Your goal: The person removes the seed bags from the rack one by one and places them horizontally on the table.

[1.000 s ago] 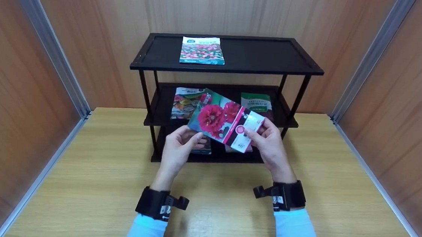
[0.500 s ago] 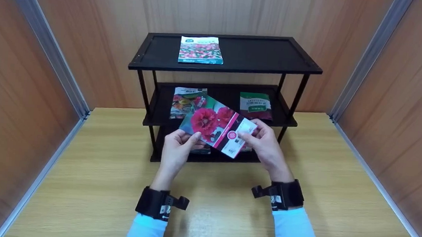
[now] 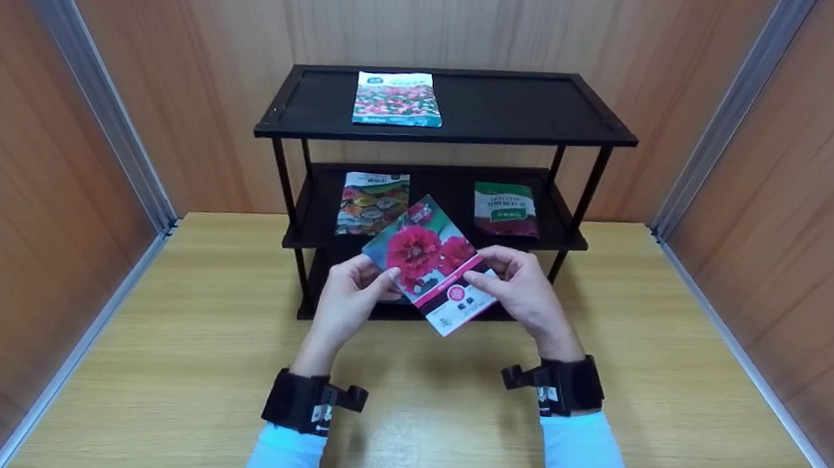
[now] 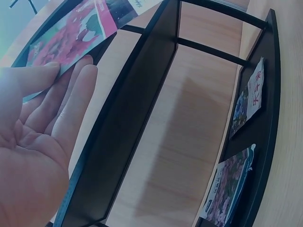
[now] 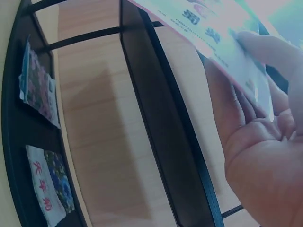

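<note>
A flower seed packet [image 3: 415,255] with red blooms is held tilted in front of the black rack. My left hand [image 3: 345,295] pinches its left corner between thumb and fingers; in the left wrist view, the outer fingers of the left hand [image 4: 42,123] are stretched out behind the packet [image 4: 71,35]. On the right edge, my right hand [image 3: 531,295] grips the packet with the thumb on its printed front. In the right wrist view, the fingers of the right hand [image 5: 265,156] lie partly hidden behind the packet [image 5: 218,47].
The three-tier rack [image 3: 523,108] bears a pink-flower packet [image 3: 398,98] on top. Its middle shelf holds a colourful packet [image 3: 368,206] and a green-topped packet [image 3: 506,210]. Lower down lie a blue-flower packet [image 4: 246,94] and another pink one [image 4: 229,189]. Wood-grain walls [image 3: 786,181] enclose the space.
The held packet has turned clockwise, its white end swinging down and left. My right hand's grip has shifted up along the packet's edge; the left hand keeps its corner.
</note>
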Demonstrator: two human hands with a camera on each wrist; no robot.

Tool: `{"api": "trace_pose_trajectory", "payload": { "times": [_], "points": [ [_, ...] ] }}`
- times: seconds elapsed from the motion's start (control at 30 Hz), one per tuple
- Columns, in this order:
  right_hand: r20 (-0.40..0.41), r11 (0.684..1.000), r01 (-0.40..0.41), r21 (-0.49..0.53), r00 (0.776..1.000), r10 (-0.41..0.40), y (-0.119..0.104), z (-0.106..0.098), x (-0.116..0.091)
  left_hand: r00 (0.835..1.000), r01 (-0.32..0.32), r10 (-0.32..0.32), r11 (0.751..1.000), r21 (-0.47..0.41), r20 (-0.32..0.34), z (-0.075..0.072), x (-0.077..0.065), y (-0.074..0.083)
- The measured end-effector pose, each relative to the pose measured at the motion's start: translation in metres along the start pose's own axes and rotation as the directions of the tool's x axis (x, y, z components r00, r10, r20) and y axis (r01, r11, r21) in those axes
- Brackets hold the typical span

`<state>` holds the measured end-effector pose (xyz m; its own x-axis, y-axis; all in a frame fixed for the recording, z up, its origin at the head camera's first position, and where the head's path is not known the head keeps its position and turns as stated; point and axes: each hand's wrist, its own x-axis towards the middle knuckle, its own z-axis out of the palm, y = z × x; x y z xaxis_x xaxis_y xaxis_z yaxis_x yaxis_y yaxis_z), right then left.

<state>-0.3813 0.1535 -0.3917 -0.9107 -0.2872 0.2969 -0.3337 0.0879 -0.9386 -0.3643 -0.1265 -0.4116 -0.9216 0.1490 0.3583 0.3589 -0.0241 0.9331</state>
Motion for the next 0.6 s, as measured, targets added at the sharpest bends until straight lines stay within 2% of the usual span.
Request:
{"api": "trace_pose_trajectory", "payload": {
  "times": [0.37, 0.5, 0.6],
  "points": [
    [-0.071, 1.000, 0.013, 0.005, 0.997, -0.013, 0.001, 0.003, 0.001, 0.999, -0.019, 0.018, 0.999, -0.036, -0.028, 0.007, 0.000, -0.003],
    [-0.120, 0.999, 0.010, 0.052, 0.993, -0.004, 0.000, 0.005, 0.003, 1.000, -0.019, 0.019, 0.998, -0.053, -0.016, 0.015, 0.001, -0.002],
    [-0.133, 0.995, 0.003, 0.095, 0.991, 0.010, -0.001, 0.008, 0.005, 1.000, -0.019, 0.018, 0.999, -0.033, -0.003, 0.020, 0.002, -0.003]
  ]
}}
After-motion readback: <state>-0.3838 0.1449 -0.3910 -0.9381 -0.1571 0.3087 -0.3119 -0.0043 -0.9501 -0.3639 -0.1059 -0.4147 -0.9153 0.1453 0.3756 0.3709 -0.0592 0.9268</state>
